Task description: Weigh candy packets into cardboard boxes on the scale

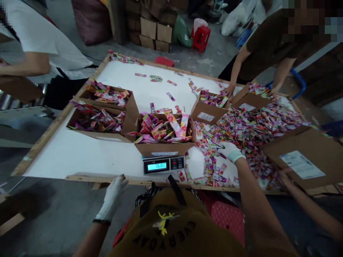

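Note:
My left hand point(114, 196), in a white glove with bare fingertips, is at the table's front edge, fingers stretched out and holding nothing. My right hand point(230, 151), also gloved, reaches into a spread pile of small colourful packets point(249, 121). Its fingers are drawn together among the packets; what lies between them is too small to make out. Left of it, an open cardboard box point(164, 149) full of pink and purple packets stands on a digital scale point(164, 165). The lit display seems to read 768.0.
Two filled boxes point(98, 135) stand at the left of the white table point(80, 157). A co-worker's hand point(229, 90) touches a box point(210, 113) at the far right. Another person's hand point(285, 175) holds a large tilted box point(308, 157). A red stool point(227, 217) is beneath the front edge.

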{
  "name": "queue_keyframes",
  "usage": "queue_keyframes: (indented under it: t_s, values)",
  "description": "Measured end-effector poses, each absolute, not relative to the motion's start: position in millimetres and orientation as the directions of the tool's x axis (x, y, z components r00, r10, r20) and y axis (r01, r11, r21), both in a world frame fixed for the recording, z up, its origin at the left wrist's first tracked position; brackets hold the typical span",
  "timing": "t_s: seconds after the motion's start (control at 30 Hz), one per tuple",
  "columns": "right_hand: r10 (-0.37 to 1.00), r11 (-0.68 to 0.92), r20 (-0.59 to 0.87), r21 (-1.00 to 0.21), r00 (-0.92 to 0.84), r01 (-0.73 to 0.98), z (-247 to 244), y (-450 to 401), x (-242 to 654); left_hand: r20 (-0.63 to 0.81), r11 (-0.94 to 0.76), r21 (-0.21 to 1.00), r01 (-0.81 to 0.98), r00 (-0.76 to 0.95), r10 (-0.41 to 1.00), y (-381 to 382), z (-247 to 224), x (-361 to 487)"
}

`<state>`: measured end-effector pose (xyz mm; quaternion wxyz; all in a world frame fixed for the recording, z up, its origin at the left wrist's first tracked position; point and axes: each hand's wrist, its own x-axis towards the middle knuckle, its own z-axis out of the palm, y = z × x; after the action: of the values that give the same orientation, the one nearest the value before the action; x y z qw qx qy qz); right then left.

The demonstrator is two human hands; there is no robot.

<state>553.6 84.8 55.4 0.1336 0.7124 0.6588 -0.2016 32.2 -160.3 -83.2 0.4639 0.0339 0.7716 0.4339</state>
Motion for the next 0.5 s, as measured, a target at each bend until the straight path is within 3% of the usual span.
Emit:
queue_keyframes:
  t_s: [0.2,0.3,0.4,0.5]
  values:
    - [0.927,-0.092,-0.371,-0.114,0.044,0.989,100,90,536,-0.552,0.357,0.832,-0.423,-0.582,0.597,-92,-17,-5]
    - [0.961,-0.016,-0.262,-0.354,-0.083,0.935,146,89,515,-0.4,0.259,0.915,-0.308,-0.629,0.666,-67,35,8]
    - [0.952,0.151,-0.107,-0.655,-0.288,0.741,191,84,477,-0.139,0.158,0.987,-0.032,-0.666,0.733,-57,98,39]
    - [0.888,0.312,0.014,-0.753,-0.46,0.58,215,78,427,0.112,-0.007,0.978,0.209,-0.497,0.86,-48,152,82]
